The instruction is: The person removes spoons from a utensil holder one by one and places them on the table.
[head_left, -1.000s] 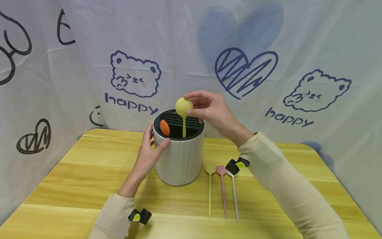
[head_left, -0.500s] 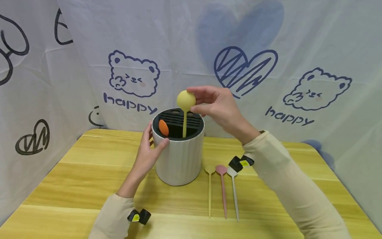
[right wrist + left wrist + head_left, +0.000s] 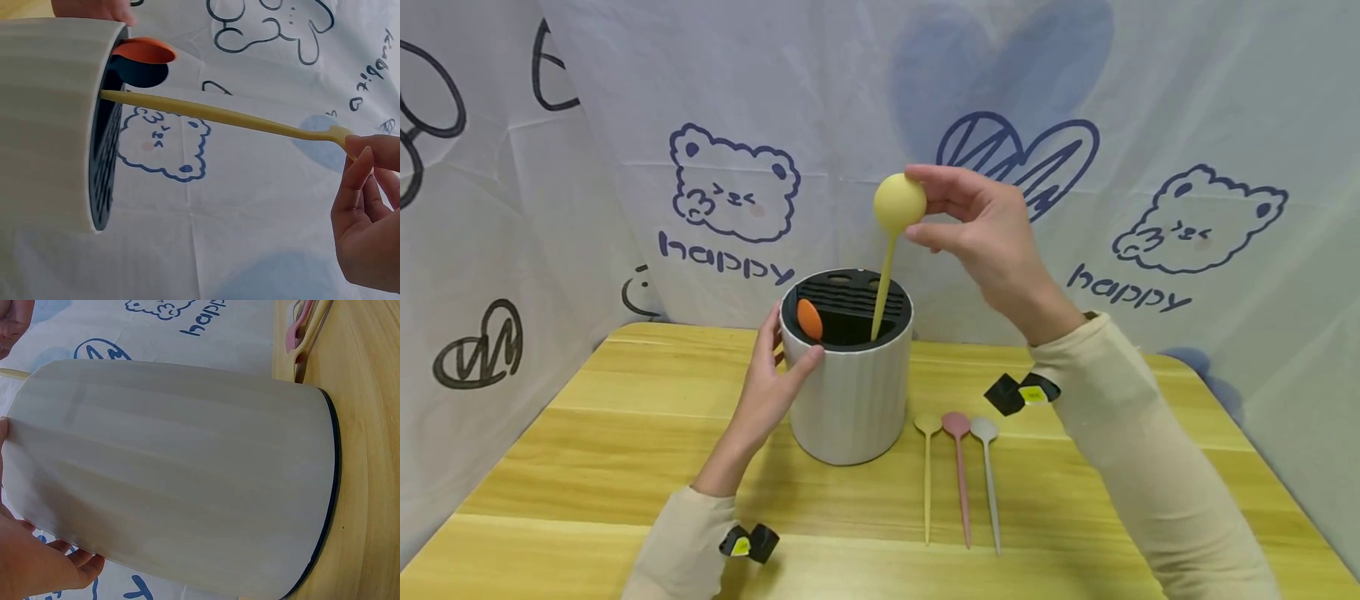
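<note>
The long yellow spoon [image 3: 898,205] stands bowl-up over the white holder [image 3: 850,408], leaning to its right, with its handle's end at the open slot in the dark slotted top. The right hand [image 3: 992,237], above and right of the holder, has its fingers pinching the bowl's edge; the left hand's [image 3: 771,379] fingers and thumb grasp the holder's left side near the rim. To my eye, the step in hand is passing the handle through the opening; whether inward or outward, I can't tell from this instant. Either way, the next move calls for a steady pinch along the handle's line, clear of the orange spoon [image 3: 809,320] and dark spoon [image 3: 145,74] at the holder's left edge. Right of the holder's base, a paler yellow spoon [image 3: 928,424], a pink spoon [image 3: 957,424] and a grey spoon [image 3: 984,429] lie side by side on the counter [image 3: 587,467].
</note>
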A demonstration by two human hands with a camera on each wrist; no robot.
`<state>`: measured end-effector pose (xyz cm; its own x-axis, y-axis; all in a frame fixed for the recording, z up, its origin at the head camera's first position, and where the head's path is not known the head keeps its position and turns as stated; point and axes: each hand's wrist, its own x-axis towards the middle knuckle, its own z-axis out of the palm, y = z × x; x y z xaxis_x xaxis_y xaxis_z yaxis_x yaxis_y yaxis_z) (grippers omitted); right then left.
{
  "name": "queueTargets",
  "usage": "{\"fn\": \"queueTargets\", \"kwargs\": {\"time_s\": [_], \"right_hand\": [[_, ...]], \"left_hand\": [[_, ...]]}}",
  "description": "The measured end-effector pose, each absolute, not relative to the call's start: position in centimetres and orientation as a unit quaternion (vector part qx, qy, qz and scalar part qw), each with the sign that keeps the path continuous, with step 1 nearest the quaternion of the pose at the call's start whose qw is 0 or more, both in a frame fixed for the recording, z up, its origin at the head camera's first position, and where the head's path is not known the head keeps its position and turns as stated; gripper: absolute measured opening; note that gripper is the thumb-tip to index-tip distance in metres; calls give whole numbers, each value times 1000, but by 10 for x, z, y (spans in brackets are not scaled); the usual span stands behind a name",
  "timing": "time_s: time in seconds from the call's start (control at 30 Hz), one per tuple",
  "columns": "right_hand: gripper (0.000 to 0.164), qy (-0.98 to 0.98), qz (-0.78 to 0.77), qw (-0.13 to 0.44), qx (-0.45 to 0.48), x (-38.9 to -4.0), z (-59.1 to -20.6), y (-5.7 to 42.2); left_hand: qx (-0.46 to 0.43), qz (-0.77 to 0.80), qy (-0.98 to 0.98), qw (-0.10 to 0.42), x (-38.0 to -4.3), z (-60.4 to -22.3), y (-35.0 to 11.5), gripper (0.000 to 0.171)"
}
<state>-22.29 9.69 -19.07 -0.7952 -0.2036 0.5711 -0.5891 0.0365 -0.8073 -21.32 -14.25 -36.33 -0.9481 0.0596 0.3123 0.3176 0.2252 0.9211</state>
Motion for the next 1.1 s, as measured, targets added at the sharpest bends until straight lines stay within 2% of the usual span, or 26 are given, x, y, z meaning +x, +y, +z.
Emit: {"fn": "queueTargets", "kwargs": {"time_s": [0.27, 0.43, 1.1], "right_hand": [[49, -698, 637, 163, 284, -219, -182, 101], [49, -708, 638, 128, 274, -219, -186, 103], [54, -737, 614, 37, 281, -216, -250, 121]], "left_hand": [[-123, -613, -773, 105, -213, -363, -144, 81], [-120, -613, -773, 105, -212, -364, -145, 81], [-126, -612, -773, 109, -213, -364, -143, 81]]}}
